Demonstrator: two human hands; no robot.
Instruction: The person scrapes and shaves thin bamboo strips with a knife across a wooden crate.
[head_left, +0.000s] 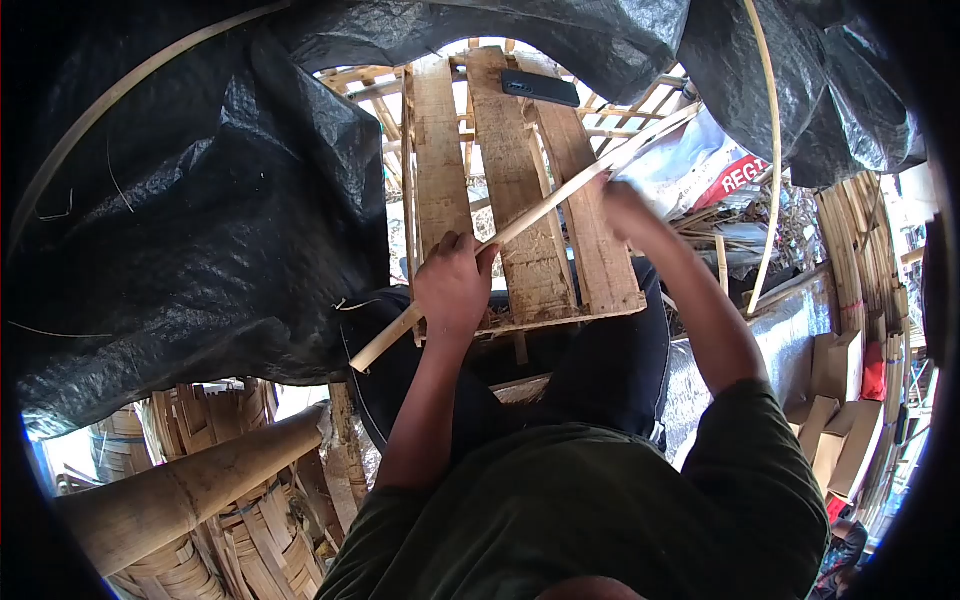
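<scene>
A long pale bamboo strip (550, 204) lies slantwise over a small wooden slatted bench (518, 180), its near end sticking out past the bench's left side. My left hand (453, 285) is wrapped round the strip toward that end, above the left board. My right hand (632, 213) is beside the strip over the right board, smeared by motion. It looks closed, but what is in it cannot be made out. My legs are under the bench's near edge.
A dark phone (540, 87) rests on the bench's far end. Black plastic sheeting (200, 240) hangs at left and overhead. A thick bamboo pole (190, 500) lies at lower left. Bundled bamboo strips (850, 250) and cardboard boxes (845, 440) are at right, near a printed sack (710, 170).
</scene>
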